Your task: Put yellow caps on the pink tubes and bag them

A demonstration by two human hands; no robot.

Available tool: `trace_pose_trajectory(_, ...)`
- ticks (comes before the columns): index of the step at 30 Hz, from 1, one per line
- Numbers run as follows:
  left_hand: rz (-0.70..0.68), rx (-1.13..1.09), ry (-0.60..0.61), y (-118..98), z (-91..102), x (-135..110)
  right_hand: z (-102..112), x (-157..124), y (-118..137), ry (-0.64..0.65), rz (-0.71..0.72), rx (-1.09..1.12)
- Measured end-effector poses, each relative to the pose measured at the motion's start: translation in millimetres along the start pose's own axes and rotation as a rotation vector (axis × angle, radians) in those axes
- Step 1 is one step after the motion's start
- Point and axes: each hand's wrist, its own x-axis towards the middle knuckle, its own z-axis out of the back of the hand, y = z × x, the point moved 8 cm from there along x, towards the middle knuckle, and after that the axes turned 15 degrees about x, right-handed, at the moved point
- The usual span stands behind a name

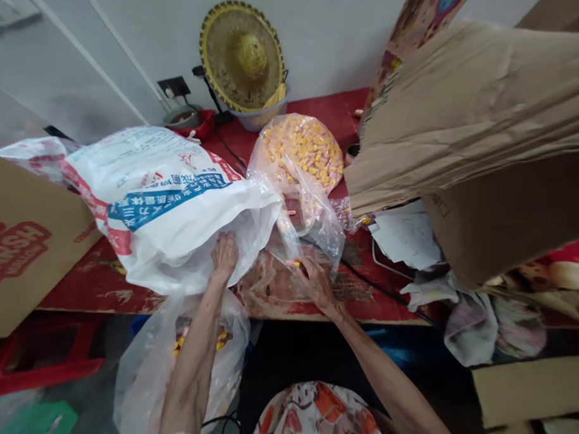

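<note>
- The left hand [224, 254] is laid on the lower edge of a white sack [165, 202] with printed blue and red bands. The fingers are bent down into its fold, and it cannot be told whether the grip is closed on the material or only pressed against it.
- The right hand [315, 280] is seen just right of the left grip, on the red table [102, 280]. Its grip is pinched together on a small yellow piece [297, 263].
- A clear bag [301, 156] filled with yellow pieces is found just beyond the right grip, with its loose open mouth touching the fingertips.
- A second clear bag [147, 367] is hung below the left grip, under the table edge and around the forearm.
- A straw hat [241, 54] is propped far beyond both grips, against the wall.
- A cardboard box [481, 140] is leaned to the right of the right grip, with papers [406, 235] beneath it.
</note>
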Motion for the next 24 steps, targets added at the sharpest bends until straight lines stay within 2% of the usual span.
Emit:
trace_pose_trajectory(2,0.053,-0.16,-0.063,5.6,6.9,-3.0,4.0,0.5,4.4,-0.046,0.007,0.005)
trace_pose_trajectory(5,0.17,-0.607,-0.086,13.8,6.5,-22.5,0.5,2.4,3.6,-0.03,-0.035,0.009)
trace_pose_trajectory(8,0.204,-1.011,0.069,-1.3,-4.3,-50.9,-3.2,6.5,1.2,-0.021,-0.127,0.112)
trace_pose_trajectory(11,0.136,-1.167,0.227,-31.5,-7.2,-77.0,-7.0,8.2,0.6,-0.03,-0.264,0.345)
trace_pose_trajectory(14,0.02,-1.122,0.29,-57.1,-4.7,-92.2,-17.4,4.6,1.9,0.029,-0.346,0.506)
trace_pose_trajectory(16,-0.085,-0.979,0.234,-69.4,1.0,-95.9,-19.4,0.3,0.6,0.028,-0.325,0.512)
trace_pose_trajectory(20,-0.363,-0.545,0.021,-99.9,18.2,-102.5,-7.0,-12.0,-4.1,-0.068,-0.147,0.304)
trace_pose_trajectory(24,-0.531,-0.218,-0.029,-127.3,23.1,-108.1,10.7,-24.5,-10.2,-0.169,-0.048,0.158)
